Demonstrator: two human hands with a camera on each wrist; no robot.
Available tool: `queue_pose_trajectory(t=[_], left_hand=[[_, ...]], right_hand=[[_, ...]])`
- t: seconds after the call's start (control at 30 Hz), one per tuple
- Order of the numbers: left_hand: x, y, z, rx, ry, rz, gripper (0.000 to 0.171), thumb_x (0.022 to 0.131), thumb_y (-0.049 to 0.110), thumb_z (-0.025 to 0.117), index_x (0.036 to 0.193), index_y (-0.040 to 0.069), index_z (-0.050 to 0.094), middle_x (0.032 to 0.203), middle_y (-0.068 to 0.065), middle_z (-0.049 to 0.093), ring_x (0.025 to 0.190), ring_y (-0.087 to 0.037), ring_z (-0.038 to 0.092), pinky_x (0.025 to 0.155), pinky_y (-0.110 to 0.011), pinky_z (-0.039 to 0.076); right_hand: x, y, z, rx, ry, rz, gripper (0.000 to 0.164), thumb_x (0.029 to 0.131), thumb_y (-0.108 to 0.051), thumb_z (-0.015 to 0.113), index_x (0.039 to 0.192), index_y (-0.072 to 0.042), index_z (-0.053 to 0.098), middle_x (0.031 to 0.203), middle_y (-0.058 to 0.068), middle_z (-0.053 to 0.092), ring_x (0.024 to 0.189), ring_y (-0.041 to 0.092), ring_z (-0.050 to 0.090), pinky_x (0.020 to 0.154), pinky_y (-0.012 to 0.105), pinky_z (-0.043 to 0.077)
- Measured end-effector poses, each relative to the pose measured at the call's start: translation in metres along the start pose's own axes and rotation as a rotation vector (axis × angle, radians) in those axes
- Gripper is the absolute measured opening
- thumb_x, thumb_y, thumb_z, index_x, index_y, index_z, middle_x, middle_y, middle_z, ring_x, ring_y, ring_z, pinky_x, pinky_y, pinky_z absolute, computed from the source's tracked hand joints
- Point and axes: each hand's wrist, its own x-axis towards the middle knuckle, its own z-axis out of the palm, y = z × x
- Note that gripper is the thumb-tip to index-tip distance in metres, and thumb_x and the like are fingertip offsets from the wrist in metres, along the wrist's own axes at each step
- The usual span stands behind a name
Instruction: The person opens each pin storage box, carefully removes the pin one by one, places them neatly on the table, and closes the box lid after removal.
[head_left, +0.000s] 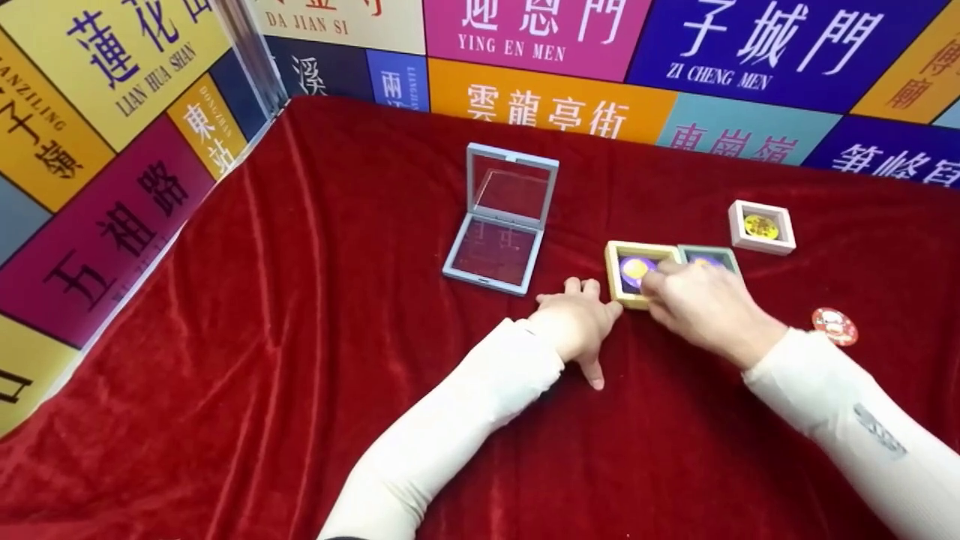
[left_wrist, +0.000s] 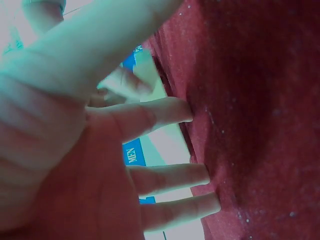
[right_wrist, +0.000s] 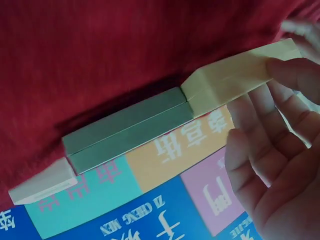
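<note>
The left hand (head_left: 574, 322) rests spread on the red cloth (head_left: 337, 300), a fingertip right beside the yellow box (head_left: 613, 277) with a purple disc (head_left: 634, 271) inside. The right hand (head_left: 701, 300) arches over that box, fingers bent (whether they pinch anything, I can't tell from here), the green box (head_left: 732, 261) partly beneath it; the blue case (head_left: 491, 251) sits lid-up beyond the left hand.

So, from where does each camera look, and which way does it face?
Head: worn there, faces forward and down at cloth; left hand, right hand, sleeves show.
Left wrist: worn there, faces past left hand toward cloth and wall.
Right wrist: worn there, faces past right hand toward yellow box and green box.
Head and right wrist share both boxes.
</note>
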Motion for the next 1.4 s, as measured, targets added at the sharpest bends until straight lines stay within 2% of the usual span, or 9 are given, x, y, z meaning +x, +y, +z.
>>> queue_pose_trajectory(t=[0.2,0.3,0.53,0.73,0.93,1.03,1.17,1.33,1.4], left_hand=[[-0.002,-0.009,-0.003,-0.028,0.036,0.038,0.093,0.061,0.053,0.084,0.139,0.029,0.038,0.138,-0.005,0.037,0.128,-0.023,0.036,0.095,-0.042,0.047],[-0.003,-0.014,-0.003,-0.046,0.049,0.056,0.09,0.062,0.049,0.084,0.137,0.024,0.04,0.138,-0.005,0.039,0.126,-0.021,0.038,0.092,-0.037,0.048],[-0.002,-0.011,0.003,-0.11,0.07,0.042,0.09,0.062,0.053,0.083,0.133,0.02,0.04,0.135,-0.006,0.04,0.126,-0.023,0.038,0.09,-0.044,0.049],[-0.004,-0.01,0.003,-0.082,0.069,0.034,0.096,0.057,0.06,0.083,0.131,0.018,0.038,0.136,-0.007,0.039,0.127,-0.025,0.038,0.094,-0.05,0.047],[-0.004,-0.009,0.003,-0.061,0.065,0.036,0.1,0.053,0.058,0.086,0.13,0.018,0.037,0.136,-0.008,0.038,0.127,-0.026,0.038,0.094,-0.05,0.047],[-0.004,-0.009,0.002,-0.065,0.063,0.044,0.098,0.054,0.058,0.085,0.13,0.018,0.038,0.135,-0.007,0.039,0.127,-0.025,0.038,0.092,-0.048,0.048],[-0.004,-0.009,0.0,-0.064,0.055,0.045,0.097,0.055,0.059,0.084,0.13,0.018,0.038,0.135,-0.007,0.039,0.126,-0.024,0.038,0.092,-0.047,0.048],[-0.004,-0.006,0.0,-0.053,0.045,0.039,0.099,0.056,0.057,0.085,0.131,0.017,0.036,0.138,-0.008,0.036,0.13,-0.026,0.036,0.097,-0.052,0.045],[-0.003,-0.004,0.001,-0.05,0.044,0.044,0.099,0.056,0.057,0.085,0.132,0.017,0.036,0.139,-0.009,0.036,0.131,-0.027,0.035,0.098,-0.053,0.045]], right_hand=[[-0.021,-0.015,0.001,0.027,-0.03,0.014,0.015,0.071,-0.009,0.068,0.07,-0.012,0.054,0.071,0.004,0.056,0.053,0.025,0.054,0.043,0.04,0.041],[-0.03,-0.02,0.002,0.032,-0.021,-0.007,0.016,0.071,-0.009,0.069,0.07,-0.013,0.054,0.071,0.003,0.056,0.051,0.023,0.052,0.042,0.038,0.039],[-0.052,-0.038,-0.004,0.032,0.04,-0.08,0.018,0.07,-0.012,0.075,0.073,-0.015,0.058,0.073,-0.002,0.057,0.052,0.019,0.053,0.044,0.034,0.04],[-0.066,-0.059,-0.008,-0.005,0.071,-0.166,0.022,0.067,-0.019,0.079,0.07,-0.016,0.058,0.067,-0.003,0.056,0.05,0.017,0.052,0.047,0.033,0.042],[-0.081,-0.073,-0.016,0.049,0.057,-0.213,0.024,0.066,-0.024,0.079,0.071,-0.018,0.056,0.068,-0.007,0.053,0.052,0.013,0.051,0.05,0.032,0.041],[-0.088,-0.069,-0.023,0.076,0.07,-0.162,0.02,0.069,-0.027,0.078,0.076,-0.02,0.061,0.073,-0.009,0.054,0.058,0.008,0.051,0.051,0.028,0.042],[-0.095,-0.046,-0.027,0.077,0.083,0.004,0.012,0.073,-0.021,0.074,0.082,-0.02,0.066,0.075,-0.009,0.059,0.062,0.006,0.053,0.051,0.029,0.044],[-0.098,-0.007,-0.02,0.081,-0.102,0.211,0.007,0.077,-0.016,0.072,0.08,-0.016,0.066,0.072,-0.002,0.063,0.061,0.018,0.059,0.051,0.04,0.044],[-0.098,0.006,-0.016,0.068,-0.136,0.274,0.007,0.078,-0.016,0.07,0.077,-0.014,0.064,0.066,0.002,0.062,0.057,0.023,0.058,0.046,0.042,0.041]])
